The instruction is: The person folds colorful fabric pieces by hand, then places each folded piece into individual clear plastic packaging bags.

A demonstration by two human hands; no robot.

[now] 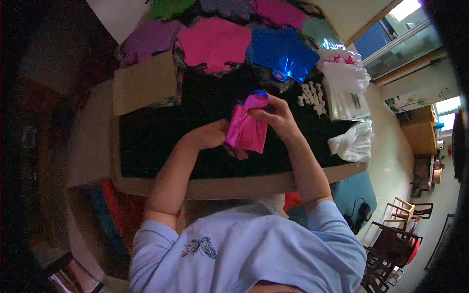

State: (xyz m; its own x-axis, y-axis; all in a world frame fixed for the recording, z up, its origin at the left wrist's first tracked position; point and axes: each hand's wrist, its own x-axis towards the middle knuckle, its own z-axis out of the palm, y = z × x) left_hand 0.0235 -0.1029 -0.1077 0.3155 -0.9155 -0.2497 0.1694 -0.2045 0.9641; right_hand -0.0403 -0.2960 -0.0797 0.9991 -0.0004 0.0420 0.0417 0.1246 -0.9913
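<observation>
Above the near middle of the dark-topped table, both my hands hold a folded, shiny pink foil piece with a bit of blue at its top end. My left hand is closed on its left side, and some of its fingers pass behind and show below the lower edge. At the upper right, my right hand pinches the foil between thumb and fingers. Beyond my hands lie a pink star-shaped foil stack and a blue foil stack, which has a shiny loose part at its front.
Purple sheets and a cardboard piece lie at the left of the table. On the right are small white bundles, clear plastic bags, a white bag and a white string hank. Wooden chairs stand farther right.
</observation>
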